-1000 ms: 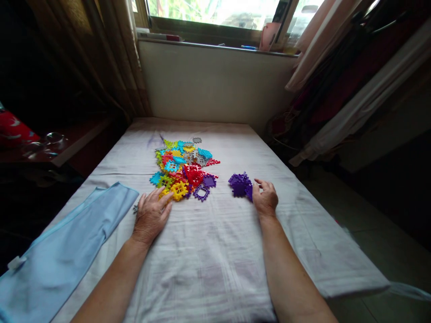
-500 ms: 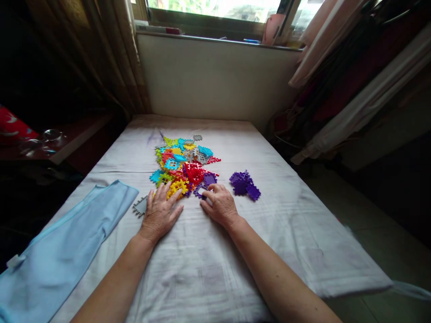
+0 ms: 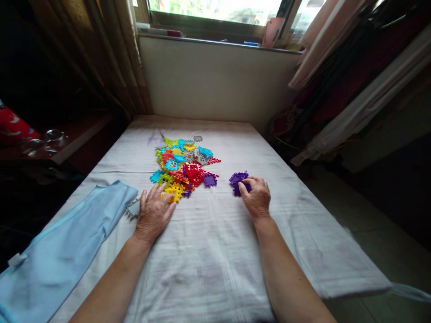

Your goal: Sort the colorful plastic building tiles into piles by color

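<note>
Purple pile (image 3: 237, 178) sits on table (image 3: 208, 255), right of mixed heap (image 3: 193, 174), bare cloth between. Right hand (image 3: 258, 197) on purple pile, fingers bent; cannot tell if it grips any or just touches. Left hand (image 3: 155, 213) wide, fingers spread, tips at yellow bits (image 3: 174, 194) on near side of heap. Gray bit (image 3: 132, 208) pokes out beside left hand, close to blue rag (image 3: 77, 237). Lone purple bit (image 3: 210, 180) lies at right edge of heap.
</note>
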`<state>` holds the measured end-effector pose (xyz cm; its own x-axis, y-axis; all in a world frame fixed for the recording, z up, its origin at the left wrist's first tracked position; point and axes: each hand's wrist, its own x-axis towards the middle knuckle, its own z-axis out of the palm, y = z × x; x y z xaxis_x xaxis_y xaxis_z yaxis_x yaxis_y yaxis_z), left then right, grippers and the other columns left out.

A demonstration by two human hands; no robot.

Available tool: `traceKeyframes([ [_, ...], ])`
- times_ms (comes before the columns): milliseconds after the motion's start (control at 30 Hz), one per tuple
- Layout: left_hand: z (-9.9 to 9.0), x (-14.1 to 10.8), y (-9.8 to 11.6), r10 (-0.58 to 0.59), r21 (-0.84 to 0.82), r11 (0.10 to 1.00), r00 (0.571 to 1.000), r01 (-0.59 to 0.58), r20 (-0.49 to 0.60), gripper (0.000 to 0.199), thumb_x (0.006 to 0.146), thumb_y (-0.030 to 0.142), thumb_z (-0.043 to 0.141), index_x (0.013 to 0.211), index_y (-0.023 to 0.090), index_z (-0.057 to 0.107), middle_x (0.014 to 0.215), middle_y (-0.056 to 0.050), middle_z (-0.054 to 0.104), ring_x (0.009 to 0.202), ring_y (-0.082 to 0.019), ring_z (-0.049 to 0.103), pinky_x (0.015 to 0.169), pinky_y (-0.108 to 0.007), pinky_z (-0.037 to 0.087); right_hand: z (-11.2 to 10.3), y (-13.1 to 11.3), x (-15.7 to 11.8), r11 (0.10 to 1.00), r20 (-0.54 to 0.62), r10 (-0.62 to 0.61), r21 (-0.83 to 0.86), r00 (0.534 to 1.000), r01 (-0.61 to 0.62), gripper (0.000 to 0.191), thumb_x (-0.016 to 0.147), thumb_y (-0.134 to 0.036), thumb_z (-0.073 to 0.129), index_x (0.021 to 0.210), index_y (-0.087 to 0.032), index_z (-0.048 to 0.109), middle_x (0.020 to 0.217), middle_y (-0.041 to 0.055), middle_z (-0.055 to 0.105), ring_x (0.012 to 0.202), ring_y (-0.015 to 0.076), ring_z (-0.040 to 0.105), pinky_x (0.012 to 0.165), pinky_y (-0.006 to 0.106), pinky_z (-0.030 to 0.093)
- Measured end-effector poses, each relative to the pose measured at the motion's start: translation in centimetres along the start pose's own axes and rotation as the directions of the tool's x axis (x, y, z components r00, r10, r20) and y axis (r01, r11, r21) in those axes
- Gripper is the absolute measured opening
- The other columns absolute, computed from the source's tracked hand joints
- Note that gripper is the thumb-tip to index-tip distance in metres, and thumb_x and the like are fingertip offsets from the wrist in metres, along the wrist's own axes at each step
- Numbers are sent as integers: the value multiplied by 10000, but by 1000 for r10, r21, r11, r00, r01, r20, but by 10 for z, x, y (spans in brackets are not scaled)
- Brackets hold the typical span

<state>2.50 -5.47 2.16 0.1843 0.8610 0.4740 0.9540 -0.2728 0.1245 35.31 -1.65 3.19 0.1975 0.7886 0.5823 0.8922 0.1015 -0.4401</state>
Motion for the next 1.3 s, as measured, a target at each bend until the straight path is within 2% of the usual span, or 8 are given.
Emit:
traceKeyframes([
  [133,-2,2,0,-39,25,999,999,39,-2,196,899,330,531,978,234,683,1398,-120,586,1358,-314,466,1165,-574,243,-1,25,3,991,4,105,-84,994,-104,188,843,-352,599,854,-200,711,1015,111,642,959,265,547,894,407,438],
  [300,-5,2,-4,-95,33,995,996,95,1,197,887,313,524,991,235,673,1367,-115,613,1337,-307,489,1156,-559,263,1,26,2,987,-6,106,-122,994,-106,223,845,-377,595,903,-198,715,1010,108,657,946,263,546,880,383,426],
  [433,-5,1,-10,-137,41,990,991,137,-6,190,878,294,517,985,228,660,1354,-120,622,1307,-308,517,1137,-555,292,0,9,1,997,-26,34,-75,999,-36,224,883,-345,565,939,-183,708,1013,114,673,958,259,560,894,376,423],
  [533,-4,1,-14,-155,40,987,988,155,-5,204,883,284,497,1002,220,650,1329,-122,638,1277,-311,542,1116,-556,316,3,-23,-3,993,79,-119,7,990,119,205,918,-296,535,934,-196,713,1030,98,690,978,237,575,906,349,422],
  [767,1,1,-20,-145,4,989,989,145,-2,227,881,285,485,1030,219,644,1291,-118,664,1200,-282,600,1068,-494,381,25,-116,-20,899,514,-423,134,746,417,306,919,-311,583,1203,-249,679,1080,70,689,988,227,578,862,326,434],
  [933,2,0,-21,-138,-3,990,990,138,-6,233,886,294,484,1030,214,649,1286,-125,667,1189,-292,606,1054,-501,391,36,-136,-22,903,598,-376,64,708,425,246,936,-326,563,1112,-243,715,1052,82,671,993,240,575,830,324,439],
  [1167,1,1,-20,-144,-20,989,989,145,8,239,892,299,480,1031,210,653,1293,-125,662,1201,-291,598,1059,-498,390,35,-129,-33,870,540,-464,126,702,477,180,948,-280,558,938,-196,717,1000,85,673,924,207,581,811,301,444],
  [1300,0,1,-20,-142,-16,990,990,143,11,239,889,297,480,1029,207,653,1289,-124,664,1198,-296,600,1055,-508,394,28,-115,-34,859,391,-513,224,764,461,138,934,-274,577,944,-217,702,977,61,671,913,194,585,837,291,448],
])
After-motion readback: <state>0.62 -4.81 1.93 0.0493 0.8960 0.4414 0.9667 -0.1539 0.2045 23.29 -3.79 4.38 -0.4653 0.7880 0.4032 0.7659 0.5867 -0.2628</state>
